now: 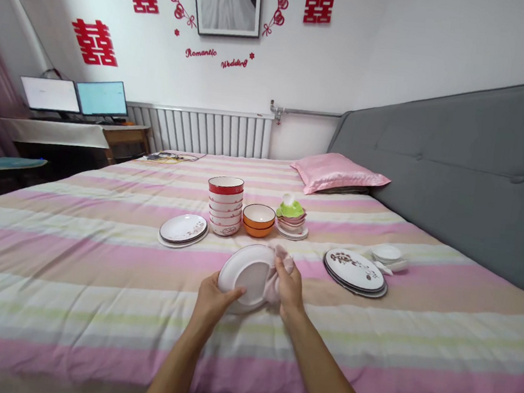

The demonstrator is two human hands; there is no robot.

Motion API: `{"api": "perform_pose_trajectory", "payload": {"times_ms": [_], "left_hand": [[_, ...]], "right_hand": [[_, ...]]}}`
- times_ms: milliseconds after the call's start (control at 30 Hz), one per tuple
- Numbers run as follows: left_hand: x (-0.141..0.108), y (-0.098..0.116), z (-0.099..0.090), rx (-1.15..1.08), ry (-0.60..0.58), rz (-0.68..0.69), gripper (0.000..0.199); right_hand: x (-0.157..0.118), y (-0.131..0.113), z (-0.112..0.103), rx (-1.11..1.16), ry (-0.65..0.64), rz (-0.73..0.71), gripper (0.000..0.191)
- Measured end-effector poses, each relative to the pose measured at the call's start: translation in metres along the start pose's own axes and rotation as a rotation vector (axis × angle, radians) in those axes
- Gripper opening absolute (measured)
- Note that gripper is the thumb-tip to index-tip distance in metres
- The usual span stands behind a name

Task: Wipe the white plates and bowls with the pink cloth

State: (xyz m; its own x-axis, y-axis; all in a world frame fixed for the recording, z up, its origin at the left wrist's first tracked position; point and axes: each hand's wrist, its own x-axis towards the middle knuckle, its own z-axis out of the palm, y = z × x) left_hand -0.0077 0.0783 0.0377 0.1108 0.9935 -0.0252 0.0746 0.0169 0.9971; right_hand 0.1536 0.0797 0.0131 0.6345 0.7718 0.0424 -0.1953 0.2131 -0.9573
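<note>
A white plate (249, 277) is held tilted above the striped bed, its underside with the foot ring facing me. My left hand (215, 298) grips the plate's left edge, thumb lying across the underside. In my right hand (290, 288) is a pale pink cloth (273, 281), folded over the plate's right rim and pressed against it. Just beyond the plate stand two orange bowls (258, 220), one inside the other, and a tall stack of white bowls (225, 212) topped by a red-banded one.
Stacked plates (183, 229) lie on the left; oval plates (355, 270) lie on the right beside small white dishes (386, 253) and spoons. A green leaf-shaped dish (291, 210) tops another pile. Farther back are a pink pillow (338, 172) and the grey headboard (461, 143).
</note>
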Motion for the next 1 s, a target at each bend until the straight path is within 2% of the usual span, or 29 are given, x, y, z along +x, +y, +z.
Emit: {"api": "perform_pose_trajectory", "payload": {"times_ms": [133, 267, 367, 467, 567, 667, 800, 1000], "left_hand": [[-0.001, 0.000, 0.004, -0.054, 0.029, -0.013, 0.048], [-0.002, -0.001, 0.007, -0.076, 0.078, 0.016, 0.044], [0.000, -0.002, 0.009, -0.089, 0.069, 0.069, 0.042], [0.000, -0.004, 0.011, -0.114, 0.045, 0.106, 0.038], [0.000, -0.004, 0.012, -0.144, 0.014, 0.115, 0.028], [-0.001, -0.004, 0.011, -0.158, 0.033, 0.144, 0.019], [-0.001, -0.003, 0.008, -0.156, 0.049, 0.158, 0.017], [0.000, -0.006, 0.013, -0.064, 0.004, 0.211, 0.015]], "right_hand": [[-0.006, -0.002, -0.001, -0.210, 0.006, -0.167, 0.044], [-0.019, -0.008, 0.003, -0.266, -0.060, -0.311, 0.044], [-0.028, -0.007, 0.005, -0.345, -0.164, -0.512, 0.043], [-0.035, -0.005, 0.007, -0.489, -0.315, -0.721, 0.049], [-0.043, -0.006, 0.008, -0.630, -0.461, -0.882, 0.056], [-0.049, -0.008, 0.010, -0.710, -0.593, -1.010, 0.063], [-0.052, -0.007, 0.011, -0.747, -0.661, -1.082, 0.065], [-0.045, -0.008, 0.010, -0.765, -0.556, -1.034, 0.069]]}}
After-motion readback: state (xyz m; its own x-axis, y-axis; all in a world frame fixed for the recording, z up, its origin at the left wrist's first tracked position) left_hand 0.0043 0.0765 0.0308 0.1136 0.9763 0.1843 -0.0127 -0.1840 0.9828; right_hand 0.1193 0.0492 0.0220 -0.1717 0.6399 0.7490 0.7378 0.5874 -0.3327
